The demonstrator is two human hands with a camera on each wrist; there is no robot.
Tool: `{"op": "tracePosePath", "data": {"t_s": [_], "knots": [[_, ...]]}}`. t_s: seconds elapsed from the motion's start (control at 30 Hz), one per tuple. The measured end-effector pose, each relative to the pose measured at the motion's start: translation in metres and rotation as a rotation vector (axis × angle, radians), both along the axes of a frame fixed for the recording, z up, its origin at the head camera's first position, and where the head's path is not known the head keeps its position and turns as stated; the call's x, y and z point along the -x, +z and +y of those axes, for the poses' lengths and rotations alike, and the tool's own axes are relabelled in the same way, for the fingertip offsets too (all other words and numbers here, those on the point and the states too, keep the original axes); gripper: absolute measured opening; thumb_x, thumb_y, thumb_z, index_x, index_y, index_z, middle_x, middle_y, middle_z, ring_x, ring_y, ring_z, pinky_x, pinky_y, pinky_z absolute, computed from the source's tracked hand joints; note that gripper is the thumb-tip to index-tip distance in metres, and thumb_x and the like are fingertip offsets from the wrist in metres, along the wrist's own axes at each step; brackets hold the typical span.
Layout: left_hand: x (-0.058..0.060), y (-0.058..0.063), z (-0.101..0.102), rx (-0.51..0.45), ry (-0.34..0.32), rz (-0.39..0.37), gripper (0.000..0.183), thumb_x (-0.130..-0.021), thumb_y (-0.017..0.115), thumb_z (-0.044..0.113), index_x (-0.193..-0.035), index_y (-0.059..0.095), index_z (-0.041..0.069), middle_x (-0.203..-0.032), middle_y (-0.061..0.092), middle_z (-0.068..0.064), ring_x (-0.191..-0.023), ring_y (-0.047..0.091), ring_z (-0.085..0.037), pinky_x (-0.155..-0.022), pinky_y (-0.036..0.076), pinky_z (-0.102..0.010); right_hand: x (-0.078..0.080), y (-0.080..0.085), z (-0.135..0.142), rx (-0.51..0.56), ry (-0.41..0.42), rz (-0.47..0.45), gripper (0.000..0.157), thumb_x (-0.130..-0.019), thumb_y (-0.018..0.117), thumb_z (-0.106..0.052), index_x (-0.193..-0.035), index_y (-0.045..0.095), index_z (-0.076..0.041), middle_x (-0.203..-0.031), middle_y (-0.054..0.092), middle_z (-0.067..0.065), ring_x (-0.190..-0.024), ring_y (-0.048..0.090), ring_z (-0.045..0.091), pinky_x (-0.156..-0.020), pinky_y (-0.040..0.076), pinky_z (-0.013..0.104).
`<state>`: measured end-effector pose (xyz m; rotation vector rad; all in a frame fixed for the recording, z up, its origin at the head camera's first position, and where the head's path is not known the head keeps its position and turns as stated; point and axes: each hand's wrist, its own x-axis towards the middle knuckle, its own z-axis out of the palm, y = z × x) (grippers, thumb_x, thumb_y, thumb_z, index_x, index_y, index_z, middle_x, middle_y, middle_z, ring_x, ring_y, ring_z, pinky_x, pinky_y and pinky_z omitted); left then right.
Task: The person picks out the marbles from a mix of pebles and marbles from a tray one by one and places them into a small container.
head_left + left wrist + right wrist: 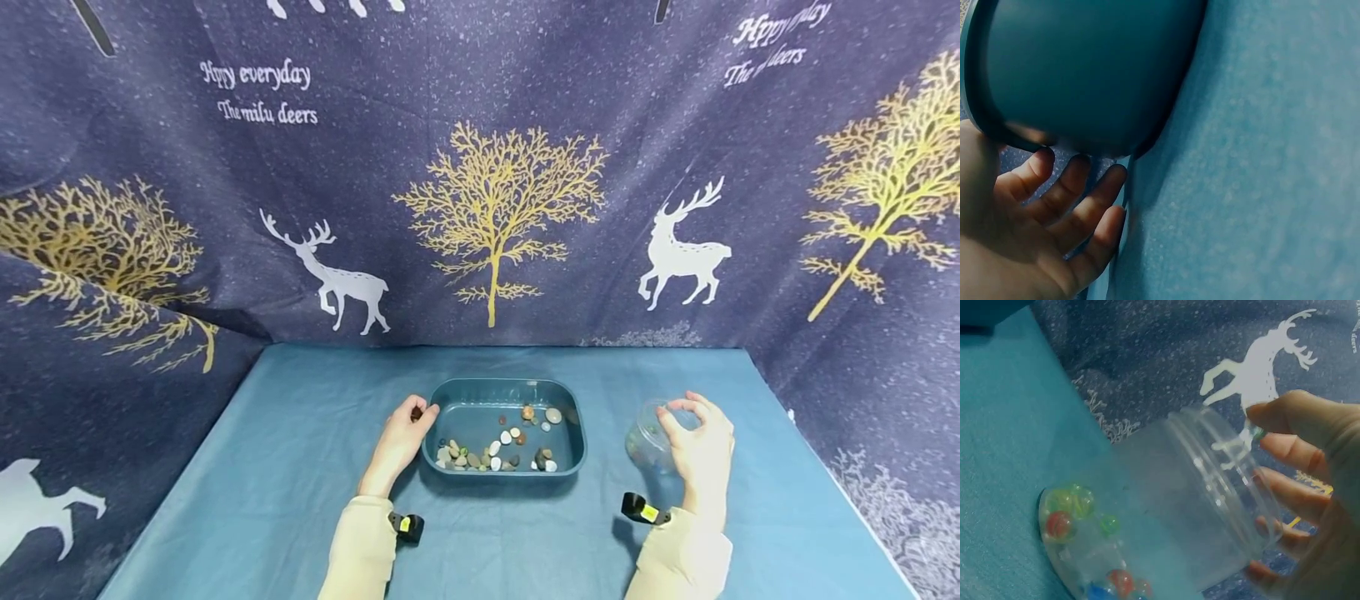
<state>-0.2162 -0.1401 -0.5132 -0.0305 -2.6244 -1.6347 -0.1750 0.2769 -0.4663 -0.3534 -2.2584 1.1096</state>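
A dark teal rectangular tub (506, 385) sits on the table with pebbles (453, 454) in white, grey and brown scattered inside. My left hand (399, 437) grips its left end, thumb at the rim; in the left wrist view the curled fingertips (1116, 178) meet the outer wall. To the right stands a clear plastic jar (1160, 487) without a lid, coloured glass marbles (1060, 522) on its bottom. Above the jar's mouth, my right hand (701, 442) pinches a small green marble (1260, 433) between thumb and forefinger. Its other fingers lie beside the jar's neck.
A teal cloth (525, 542) covers the table. Behind it hangs a dark blue curtain (495, 100) printed with deer and golden trees. Each wrist wears a black camera mount (640, 508).
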Motion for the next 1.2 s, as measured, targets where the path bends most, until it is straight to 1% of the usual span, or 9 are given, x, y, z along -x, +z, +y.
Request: {"op": "tracePosePath", "data": {"t_s": [0.13, 0.23, 0.4, 0.57, 0.77, 0.87, 1.03, 1.1, 1.2], "knots": [[0.000, 0.000, 0.000, 0.001, -0.001, 0.007, 0.025, -0.100, 0.058, 0.031, -0.087, 0.048, 0.012, -0.075, 0.044, -0.003, -0.065, 0.043, -0.019, -0.064, 0.034, -0.034, 0.001, -0.006, 0.003, 0.031, -0.010, -0.094, 0.017, -0.082, 0.076, -0.015, -0.090, 0.071, -0.002, -0.129, 0.060, 0.017, -0.125, 0.048, 0.042, -0.103, 0.033, 0.052], [0.000, -0.001, 0.001, 0.001, 0.001, 0.011, 0.026, -0.100, 0.058, 0.031, -0.087, 0.048, 0.012, -0.075, 0.044, -0.003, -0.066, 0.043, -0.019, -0.065, 0.034, -0.034, 0.001, -0.011, 0.004, 0.030, -0.012, -0.150, 0.018, -0.083, 0.075, -0.016, -0.092, 0.071, -0.002, -0.130, 0.059, 0.018, -0.126, 0.047, 0.043, -0.104, 0.031, 0.052], [-0.002, 0.000, 0.000, -0.005, -0.006, 0.008, 0.026, -0.100, 0.058, 0.032, -0.087, 0.048, 0.012, -0.076, 0.044, -0.004, -0.066, 0.043, -0.020, -0.065, 0.034, -0.034, 0.001, -0.015, 0.004, 0.016, -0.031, -0.204, 0.018, -0.082, 0.075, -0.016, -0.092, 0.072, -0.002, -0.129, 0.059, 0.020, -0.124, 0.048, 0.044, -0.104, 0.031, 0.052], [-0.002, 0.000, 0.000, -0.008, -0.006, 0.007, 0.026, -0.100, 0.058, 0.032, -0.087, 0.048, 0.012, -0.075, 0.044, -0.004, -0.066, 0.043, -0.020, -0.065, 0.034, -0.033, 0.001, -0.016, 0.003, 0.035, -0.049, -0.255, 0.020, -0.083, 0.073, -0.019, -0.095, 0.072, -0.004, -0.130, 0.058, 0.020, -0.122, 0.050, 0.043, -0.100, 0.035, 0.052], [-0.001, 0.000, 0.000, 0.004, -0.005, 0.003, 0.026, -0.100, 0.058, 0.033, -0.087, 0.048, 0.012, -0.076, 0.045, -0.004, -0.066, 0.043, -0.020, -0.065, 0.034, -0.033, 0.000, -0.015, 0.001, 0.080, -0.074, -0.333, 0.023, -0.085, 0.071, -0.024, -0.099, 0.070, -0.005, -0.122, 0.061, 0.023, -0.112, 0.053, 0.045, -0.094, 0.038, 0.054], [0.000, 0.001, 0.000, 0.009, -0.004, 0.007, 0.026, -0.100, 0.058, 0.034, -0.088, 0.048, 0.012, -0.076, 0.045, -0.004, -0.066, 0.043, -0.019, -0.065, 0.034, -0.034, 0.001, -0.014, 0.000, 0.083, -0.068, -0.347, 0.025, -0.086, 0.070, -0.024, -0.101, 0.069, -0.005, -0.122, 0.060, 0.025, -0.112, 0.052, 0.047, -0.093, 0.038, 0.055], [0.000, 0.000, 0.000, 0.011, 0.004, 0.002, 0.026, -0.100, 0.058, 0.033, -0.088, 0.048, 0.012, -0.076, 0.045, -0.003, -0.066, 0.043, -0.019, -0.065, 0.034, -0.034, -0.001, -0.010, 0.000, 0.078, -0.028, -0.369, 0.033, -0.087, 0.071, -0.027, -0.113, 0.066, -0.005, -0.131, 0.054, 0.028, -0.119, 0.047, 0.050, -0.097, 0.035, 0.057], [-0.001, 0.000, 0.000, 0.010, 0.005, -0.002, 0.025, -0.100, 0.058, 0.033, -0.088, 0.049, 0.012, -0.077, 0.045, -0.004, -0.066, 0.043, -0.019, -0.065, 0.034, -0.034, -0.002, -0.007, 0.000, 0.076, -0.020, -0.363, 0.037, -0.088, 0.071, -0.026, -0.117, 0.064, -0.005, -0.133, 0.052, 0.029, -0.121, 0.045, 0.050, -0.099, 0.034, 0.057], [-0.001, 0.002, 0.000, 0.002, 0.004, -0.003, 0.026, -0.100, 0.058, 0.033, -0.088, 0.049, 0.013, -0.077, 0.045, -0.004, -0.066, 0.043, -0.020, -0.064, 0.034, -0.034, -0.003, -0.003, -0.001, 0.064, -0.029, -0.311, 0.036, -0.088, 0.070, -0.023, -0.118, 0.064, -0.004, -0.132, 0.052, 0.030, -0.120, 0.043, 0.054, -0.100, 0.031, 0.059]]}}
